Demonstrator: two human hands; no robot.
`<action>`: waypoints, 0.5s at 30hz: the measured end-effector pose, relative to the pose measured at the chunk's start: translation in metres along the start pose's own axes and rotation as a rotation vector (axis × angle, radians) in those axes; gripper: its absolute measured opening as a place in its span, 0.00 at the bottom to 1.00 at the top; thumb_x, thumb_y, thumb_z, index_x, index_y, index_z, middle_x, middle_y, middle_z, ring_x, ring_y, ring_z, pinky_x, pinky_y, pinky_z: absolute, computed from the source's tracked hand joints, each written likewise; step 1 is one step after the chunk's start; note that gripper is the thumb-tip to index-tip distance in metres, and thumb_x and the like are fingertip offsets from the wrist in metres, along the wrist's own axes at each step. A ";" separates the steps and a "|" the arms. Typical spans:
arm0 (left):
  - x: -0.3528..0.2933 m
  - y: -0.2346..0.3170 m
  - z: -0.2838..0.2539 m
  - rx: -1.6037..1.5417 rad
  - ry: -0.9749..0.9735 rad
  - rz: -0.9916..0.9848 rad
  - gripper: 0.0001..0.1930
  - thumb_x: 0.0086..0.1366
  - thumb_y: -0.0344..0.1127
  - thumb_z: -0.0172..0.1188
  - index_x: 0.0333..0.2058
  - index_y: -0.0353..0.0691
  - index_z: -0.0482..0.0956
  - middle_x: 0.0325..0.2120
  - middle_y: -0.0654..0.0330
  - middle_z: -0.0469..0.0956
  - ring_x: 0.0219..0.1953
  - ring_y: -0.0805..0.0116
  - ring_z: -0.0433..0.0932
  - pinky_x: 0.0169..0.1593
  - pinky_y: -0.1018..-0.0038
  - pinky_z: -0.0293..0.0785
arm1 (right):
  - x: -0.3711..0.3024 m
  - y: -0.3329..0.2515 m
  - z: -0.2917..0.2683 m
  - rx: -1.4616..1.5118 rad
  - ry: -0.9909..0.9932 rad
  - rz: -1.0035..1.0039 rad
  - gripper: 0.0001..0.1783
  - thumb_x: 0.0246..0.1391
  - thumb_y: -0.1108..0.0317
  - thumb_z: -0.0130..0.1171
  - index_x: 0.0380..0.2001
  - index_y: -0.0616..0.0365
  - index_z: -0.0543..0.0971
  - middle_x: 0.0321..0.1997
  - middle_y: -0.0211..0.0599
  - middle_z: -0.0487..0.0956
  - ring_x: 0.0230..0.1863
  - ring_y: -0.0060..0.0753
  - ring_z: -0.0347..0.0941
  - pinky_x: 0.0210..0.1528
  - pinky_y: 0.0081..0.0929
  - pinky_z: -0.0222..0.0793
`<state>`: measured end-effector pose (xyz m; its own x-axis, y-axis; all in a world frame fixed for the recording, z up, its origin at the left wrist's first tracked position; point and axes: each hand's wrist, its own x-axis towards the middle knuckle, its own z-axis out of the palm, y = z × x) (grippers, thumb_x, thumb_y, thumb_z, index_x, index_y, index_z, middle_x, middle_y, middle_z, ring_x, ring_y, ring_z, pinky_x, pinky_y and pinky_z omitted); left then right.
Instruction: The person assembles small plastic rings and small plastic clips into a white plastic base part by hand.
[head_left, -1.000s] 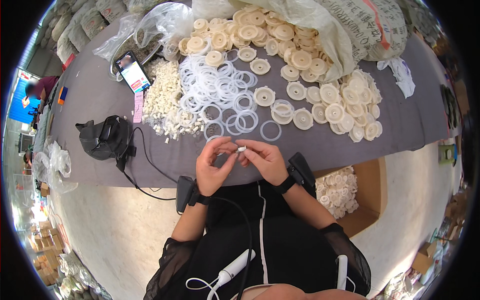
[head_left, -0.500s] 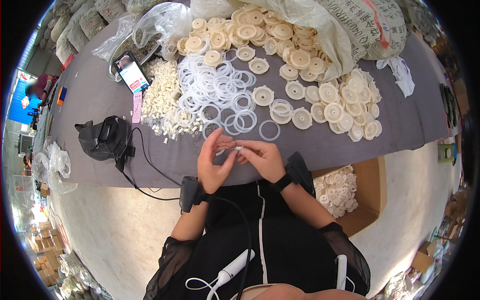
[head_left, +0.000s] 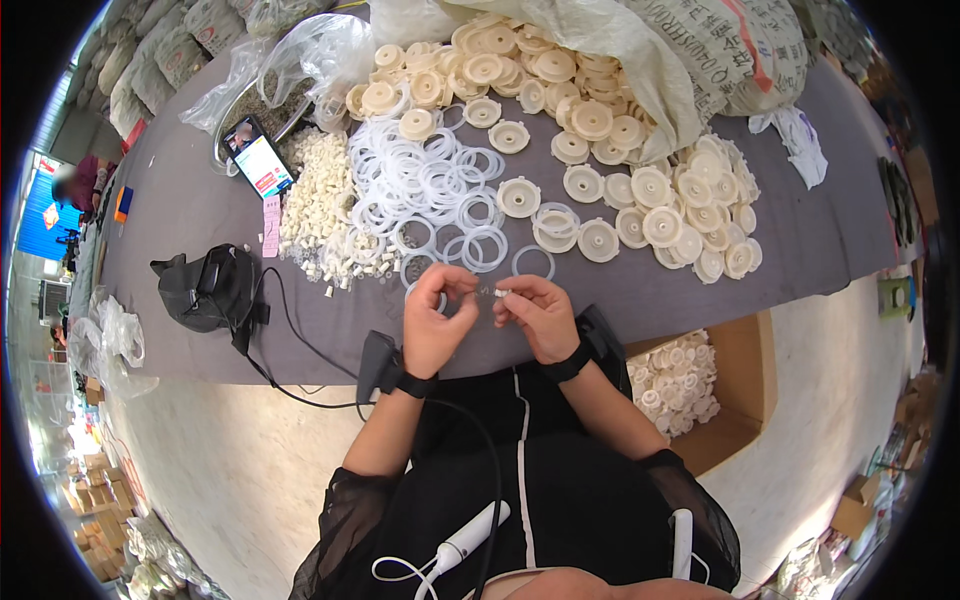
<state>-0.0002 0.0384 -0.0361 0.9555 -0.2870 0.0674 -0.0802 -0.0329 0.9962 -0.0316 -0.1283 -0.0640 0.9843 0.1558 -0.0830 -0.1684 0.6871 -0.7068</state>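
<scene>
Two bare hands of mine are over the front strip of a grey, cloth-covered table, wrists near its front edge. My right hand has thumb and fingertips pinched on a small white plastic piece, which shows at their tips. My left hand is curled, thumb and forefinger close together, just beside that piece; I cannot tell whether they grip anything. Bare cloth gives me room along the front edge toward the right-hand corner, and some leftward, up to a black fabric pouch whose black cable dips over the front edge. Just beyond my fingertips, a thin translucent plastic ring lies flat near a tangled heap of smooth milky rings. Toward the left edge are chunky cream bits; rightward and toward the back edge, ridged cream plastic discs spread before a woven sack. Below the front edge, on the right, a brown cardboard box holds white parts.
</scene>
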 end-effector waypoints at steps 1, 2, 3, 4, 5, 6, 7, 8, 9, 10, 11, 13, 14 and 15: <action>0.002 0.009 0.008 0.115 0.018 0.103 0.10 0.57 0.18 0.54 0.38 0.34 0.72 0.35 0.62 0.75 0.36 0.77 0.73 0.41 0.83 0.67 | 0.000 0.001 -0.002 0.138 -0.026 -0.016 0.11 0.53 0.75 0.55 0.40 0.64 0.76 0.31 0.38 0.79 0.31 0.25 0.75 0.36 0.22 0.73; 0.005 0.014 0.014 0.230 0.036 0.207 0.09 0.56 0.18 0.53 0.37 0.34 0.72 0.34 0.62 0.75 0.34 0.78 0.72 0.39 0.83 0.67 | -0.001 0.001 -0.002 0.140 -0.023 -0.018 0.11 0.53 0.75 0.55 0.40 0.64 0.76 0.31 0.38 0.79 0.31 0.25 0.75 0.36 0.22 0.73; 0.007 0.012 0.018 0.230 0.031 0.206 0.09 0.56 0.18 0.53 0.37 0.34 0.72 0.34 0.62 0.75 0.34 0.78 0.72 0.39 0.83 0.67 | -0.002 0.000 -0.003 0.085 -0.013 -0.048 0.11 0.53 0.76 0.54 0.41 0.65 0.75 0.31 0.39 0.78 0.31 0.27 0.75 0.37 0.24 0.73; 0.010 0.011 0.020 -0.070 0.071 0.089 0.09 0.56 0.18 0.54 0.36 0.35 0.72 0.34 0.62 0.75 0.33 0.78 0.72 0.39 0.83 0.66 | -0.002 -0.001 -0.002 0.033 -0.007 -0.079 0.11 0.54 0.76 0.53 0.41 0.65 0.74 0.32 0.40 0.78 0.31 0.29 0.75 0.37 0.26 0.73; 0.012 0.009 0.021 -0.370 0.109 -0.029 0.09 0.56 0.18 0.54 0.35 0.35 0.72 0.34 0.62 0.75 0.33 0.77 0.72 0.38 0.83 0.66 | -0.002 -0.003 -0.002 0.037 -0.007 -0.082 0.11 0.54 0.76 0.53 0.41 0.65 0.74 0.32 0.40 0.78 0.31 0.29 0.75 0.37 0.26 0.73; 0.013 0.007 0.015 -0.550 0.068 -0.102 0.07 0.57 0.19 0.54 0.34 0.36 0.72 0.35 0.61 0.75 0.33 0.77 0.72 0.39 0.81 0.67 | -0.002 -0.005 0.000 -0.034 -0.011 -0.091 0.11 0.53 0.77 0.53 0.41 0.65 0.74 0.33 0.40 0.78 0.32 0.29 0.75 0.38 0.26 0.73; 0.014 0.006 0.013 -0.550 0.062 -0.104 0.07 0.57 0.19 0.54 0.34 0.36 0.72 0.35 0.61 0.75 0.33 0.77 0.72 0.39 0.81 0.67 | -0.003 -0.007 -0.001 -0.107 -0.011 -0.101 0.11 0.53 0.78 0.53 0.41 0.66 0.74 0.33 0.40 0.79 0.34 0.29 0.76 0.39 0.27 0.73; 0.012 0.005 0.012 -0.613 0.013 -0.172 0.06 0.58 0.21 0.54 0.35 0.36 0.72 0.35 0.60 0.75 0.34 0.77 0.72 0.40 0.81 0.67 | -0.003 -0.006 -0.002 -0.105 -0.007 -0.104 0.11 0.53 0.78 0.53 0.41 0.66 0.74 0.33 0.40 0.79 0.34 0.29 0.76 0.39 0.27 0.73; 0.011 0.005 0.012 -0.676 -0.035 -0.241 0.06 0.59 0.22 0.53 0.36 0.36 0.72 0.36 0.60 0.75 0.35 0.77 0.72 0.41 0.81 0.67 | -0.003 -0.006 -0.002 -0.087 -0.006 -0.111 0.11 0.52 0.79 0.53 0.41 0.66 0.74 0.34 0.40 0.79 0.34 0.29 0.76 0.39 0.27 0.73; 0.009 0.005 0.016 -0.673 -0.047 -0.238 0.05 0.62 0.27 0.53 0.37 0.36 0.73 0.36 0.60 0.75 0.35 0.78 0.72 0.40 0.82 0.67 | -0.003 -0.004 -0.003 -0.070 -0.006 -0.117 0.11 0.52 0.79 0.53 0.41 0.66 0.74 0.35 0.40 0.79 0.35 0.29 0.76 0.40 0.27 0.73; 0.007 0.007 0.021 -0.673 -0.048 -0.241 0.05 0.62 0.27 0.53 0.37 0.36 0.73 0.36 0.60 0.75 0.35 0.78 0.72 0.40 0.82 0.67 | -0.003 -0.003 -0.005 -0.069 -0.004 -0.116 0.11 0.52 0.79 0.53 0.41 0.66 0.74 0.35 0.40 0.79 0.35 0.29 0.76 0.40 0.27 0.73; 0.004 0.013 0.028 -0.546 0.006 -0.153 0.06 0.63 0.30 0.52 0.38 0.36 0.74 0.34 0.60 0.76 0.32 0.78 0.72 0.36 0.83 0.66 | -0.003 -0.002 -0.006 -0.104 0.007 -0.140 0.11 0.53 0.79 0.53 0.41 0.66 0.74 0.35 0.40 0.78 0.35 0.28 0.76 0.40 0.26 0.74; 0.003 0.012 0.025 -0.545 0.007 -0.154 0.06 0.63 0.30 0.52 0.38 0.36 0.74 0.34 0.60 0.76 0.32 0.78 0.72 0.36 0.83 0.66 | -0.004 -0.002 -0.005 -0.103 0.007 -0.138 0.11 0.53 0.79 0.53 0.41 0.66 0.74 0.35 0.40 0.78 0.35 0.28 0.76 0.40 0.26 0.74; 0.003 0.010 0.020 -0.514 0.021 -0.204 0.06 0.64 0.30 0.52 0.37 0.35 0.74 0.33 0.60 0.76 0.31 0.77 0.72 0.35 0.82 0.65 | -0.004 -0.003 -0.004 -0.122 0.011 -0.151 0.10 0.53 0.80 0.53 0.40 0.66 0.74 0.35 0.39 0.78 0.36 0.28 0.75 0.40 0.26 0.73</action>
<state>-0.0040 0.0181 -0.0267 0.9430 -0.3048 -0.1338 0.2510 0.3873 0.8871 -0.0350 -0.1340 -0.0642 0.9985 0.0493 0.0234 -0.0116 0.6105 -0.7920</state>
